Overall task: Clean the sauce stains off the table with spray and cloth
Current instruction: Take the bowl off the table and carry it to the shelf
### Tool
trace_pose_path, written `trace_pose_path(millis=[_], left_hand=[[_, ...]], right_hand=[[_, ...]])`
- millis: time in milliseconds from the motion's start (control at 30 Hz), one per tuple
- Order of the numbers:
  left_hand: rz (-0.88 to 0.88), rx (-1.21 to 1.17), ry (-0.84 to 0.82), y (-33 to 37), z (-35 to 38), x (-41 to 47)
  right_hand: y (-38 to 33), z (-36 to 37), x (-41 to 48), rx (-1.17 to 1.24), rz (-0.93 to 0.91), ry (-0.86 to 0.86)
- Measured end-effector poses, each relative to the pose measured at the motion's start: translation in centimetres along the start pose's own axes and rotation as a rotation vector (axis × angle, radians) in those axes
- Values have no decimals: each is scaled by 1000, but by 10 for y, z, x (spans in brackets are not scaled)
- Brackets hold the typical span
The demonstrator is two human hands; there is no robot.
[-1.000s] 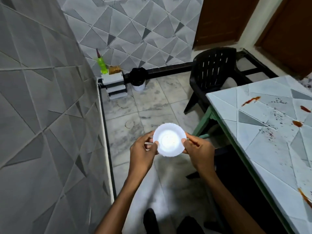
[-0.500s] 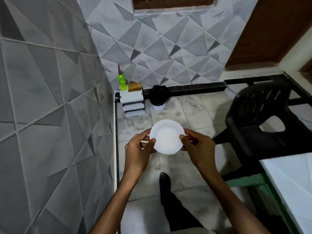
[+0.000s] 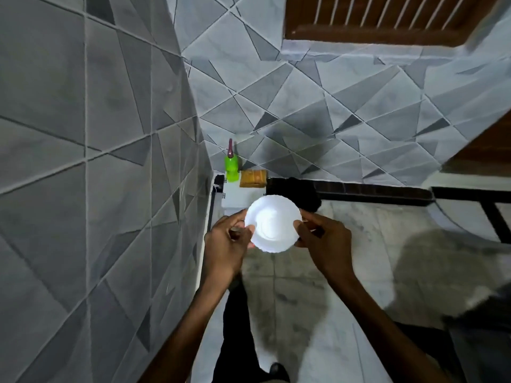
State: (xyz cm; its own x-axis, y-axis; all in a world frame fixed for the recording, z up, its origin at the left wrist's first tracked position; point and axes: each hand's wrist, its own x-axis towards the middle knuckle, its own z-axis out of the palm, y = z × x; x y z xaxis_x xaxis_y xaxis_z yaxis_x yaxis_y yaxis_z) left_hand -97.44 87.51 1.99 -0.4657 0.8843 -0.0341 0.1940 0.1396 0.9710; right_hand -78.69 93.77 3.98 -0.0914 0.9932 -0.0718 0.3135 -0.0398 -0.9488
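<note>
Spray bottle (image 3: pixel 231 167), green, at 12 o'clock on white stand (image 3: pixel 240 195), cloth (image 3: pixel 253 178) beside it. Left hand (image 3: pixel 227 244) and right hand (image 3: pixel 324 241) pinch white plate (image 3: pixel 273 223). I judge: set plate down, then fetch spray.

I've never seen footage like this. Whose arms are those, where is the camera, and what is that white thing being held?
There is no machine here: a person wears one wide-angle camera on the head, looking forward and down, so you see their own two bare arms reaching out from the bottom of the picture. The left hand and the right hand together grip a small white plate with a scalloped rim, one on each side of it. Below is a marbled tile floor, in a corner of grey patterned wall tiles. In that corner sits a small white stand. On top of it stand a green spray bottle and, beside it, a folded yellowish-brown cloth. A dark object next to the stand is partly hidden behind the plate, and I cannot tell what it is.
</note>
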Motion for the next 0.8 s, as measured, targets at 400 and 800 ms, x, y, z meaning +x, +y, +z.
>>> trace_pose_path(millis=[400, 800], left_hand=[[-358, 188, -40, -244, 47, 361], [-503, 319, -46, -507, 93, 497]], right_hand=[[180, 220, 342, -161, 284, -146], [420, 378, 486, -293, 451, -278]])
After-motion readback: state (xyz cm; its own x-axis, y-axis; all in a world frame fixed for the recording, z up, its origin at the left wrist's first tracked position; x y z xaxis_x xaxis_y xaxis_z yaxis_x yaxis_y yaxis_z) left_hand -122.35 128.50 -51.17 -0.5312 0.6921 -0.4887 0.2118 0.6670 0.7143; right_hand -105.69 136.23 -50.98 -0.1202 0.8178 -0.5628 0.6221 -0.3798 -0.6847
